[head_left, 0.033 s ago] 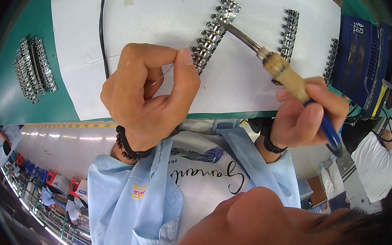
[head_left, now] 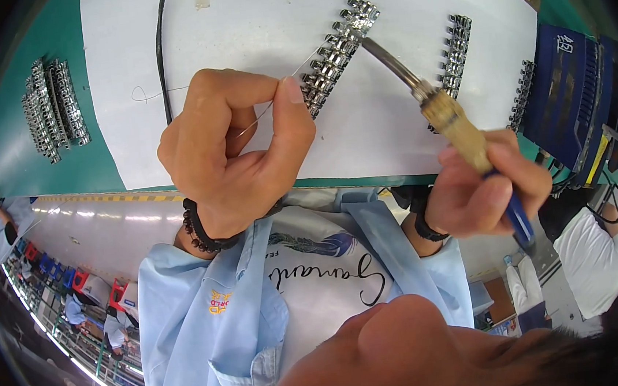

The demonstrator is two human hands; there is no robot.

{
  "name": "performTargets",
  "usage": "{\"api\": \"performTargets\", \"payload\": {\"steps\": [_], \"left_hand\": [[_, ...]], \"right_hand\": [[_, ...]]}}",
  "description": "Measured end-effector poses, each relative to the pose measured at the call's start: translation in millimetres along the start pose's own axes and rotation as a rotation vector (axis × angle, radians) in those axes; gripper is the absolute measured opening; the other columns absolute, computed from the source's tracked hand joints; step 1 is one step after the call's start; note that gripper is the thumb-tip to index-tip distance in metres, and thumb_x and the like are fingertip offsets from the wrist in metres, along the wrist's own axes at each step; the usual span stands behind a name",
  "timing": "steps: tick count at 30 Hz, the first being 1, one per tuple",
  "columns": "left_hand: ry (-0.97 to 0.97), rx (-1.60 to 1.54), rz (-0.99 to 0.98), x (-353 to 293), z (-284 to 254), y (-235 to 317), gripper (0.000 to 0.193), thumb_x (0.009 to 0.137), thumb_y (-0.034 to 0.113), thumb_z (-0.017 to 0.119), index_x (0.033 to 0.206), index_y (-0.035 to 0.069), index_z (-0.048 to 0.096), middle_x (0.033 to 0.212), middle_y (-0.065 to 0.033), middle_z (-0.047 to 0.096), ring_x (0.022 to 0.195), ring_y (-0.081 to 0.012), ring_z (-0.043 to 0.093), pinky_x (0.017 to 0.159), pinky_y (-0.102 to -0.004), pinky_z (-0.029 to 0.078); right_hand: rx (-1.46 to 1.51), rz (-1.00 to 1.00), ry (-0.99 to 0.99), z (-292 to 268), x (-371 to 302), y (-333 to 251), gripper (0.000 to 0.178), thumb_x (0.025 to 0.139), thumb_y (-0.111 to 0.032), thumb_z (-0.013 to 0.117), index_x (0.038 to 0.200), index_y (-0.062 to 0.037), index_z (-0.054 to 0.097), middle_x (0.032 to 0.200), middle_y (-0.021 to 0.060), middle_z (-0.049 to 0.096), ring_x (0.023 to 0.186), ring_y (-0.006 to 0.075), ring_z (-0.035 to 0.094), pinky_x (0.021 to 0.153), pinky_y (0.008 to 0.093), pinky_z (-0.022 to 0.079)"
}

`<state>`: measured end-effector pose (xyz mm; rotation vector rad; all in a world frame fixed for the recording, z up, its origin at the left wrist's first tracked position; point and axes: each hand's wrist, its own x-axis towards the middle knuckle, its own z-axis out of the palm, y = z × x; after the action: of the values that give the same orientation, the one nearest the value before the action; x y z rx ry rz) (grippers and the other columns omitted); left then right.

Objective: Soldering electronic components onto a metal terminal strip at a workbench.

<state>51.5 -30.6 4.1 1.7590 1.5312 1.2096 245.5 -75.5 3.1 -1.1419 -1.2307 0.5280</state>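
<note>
A row of small shiny metal parts lies slantwise on a white sheet. My left hand pinches a thin solder wire between thumb and forefinger. The wire's front end reaches the upper part of the row, while its tail runs left across the sheet. In my right hand is a soldering iron with a tan grip and blue rear end. Its metal tip is at the right side of the row's upper part; whether it touches is hard to tell.
More rows of metal parts lie right of the centre and near the right edge. A cluster of rows rests on the green tabletop at left. A black cable crosses the sheet. Dark blue boxes stand at right.
The soldering iron has shifted slightly to the right, its tip moving a little along the row's edge. My left hand and the solder wire look unchanged.
</note>
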Motion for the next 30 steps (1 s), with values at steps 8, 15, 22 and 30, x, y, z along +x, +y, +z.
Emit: {"api": "performTargets", "payload": {"steps": [8,15,22,30], "left_hand": [[-0.007,-0.003,0.044,-1,-1,0,0.019,0.066,-0.004,0.072,0.068,0.005,0.055,0.046,0.0045,0.035,0.038,-0.0028,0.023,0.038,-0.0216,0.016],[-0.021,0.034,0.032,-2,-2,0,0.019,0.065,-0.004,0.072,0.068,0.005,0.055,0.047,0.0044,0.033,0.039,-0.0034,0.023,0.038,-0.0216,0.016],[-0.047,0.019,0.017,0,-2,1,0.019,0.065,-0.004,0.072,0.068,0.005,0.055,0.050,0.0035,0.039,0.039,-0.0036,0.025,0.038,-0.0218,0.018],[-0.056,0.028,0.014,0,-2,1,0.019,0.066,-0.005,0.071,0.068,0.005,0.055,0.055,0.0028,0.044,0.040,-0.0037,0.027,0.038,-0.0219,0.019]], "right_hand": [[-0.041,-0.145,-0.064,-8,-5,-3,0.028,0.091,-0.023,0.053,0.092,0.0047,0.047,0.069,0.0165,0.054,0.047,0.0222,0.055,0.040,0.0263,0.044],[-0.082,-0.127,-0.134,-10,-6,-5,0.030,0.092,-0.024,0.054,0.095,0.0052,0.047,0.067,0.0158,0.054,0.049,0.0225,0.056,0.038,0.0257,0.045],[-0.087,-0.132,-0.234,-12,-3,-2,0.033,0.092,-0.024,0.057,0.099,0.0067,0.048,0.066,0.0172,0.055,0.050,0.0220,0.058,0.040,0.0269,0.048],[-0.120,-0.143,-0.233,-7,-1,-1,0.035,0.092,-0.027,0.057,0.098,0.0073,0.051,0.063,0.0167,0.056,0.047,0.0216,0.059,0.039,0.0260,0.047]]}}
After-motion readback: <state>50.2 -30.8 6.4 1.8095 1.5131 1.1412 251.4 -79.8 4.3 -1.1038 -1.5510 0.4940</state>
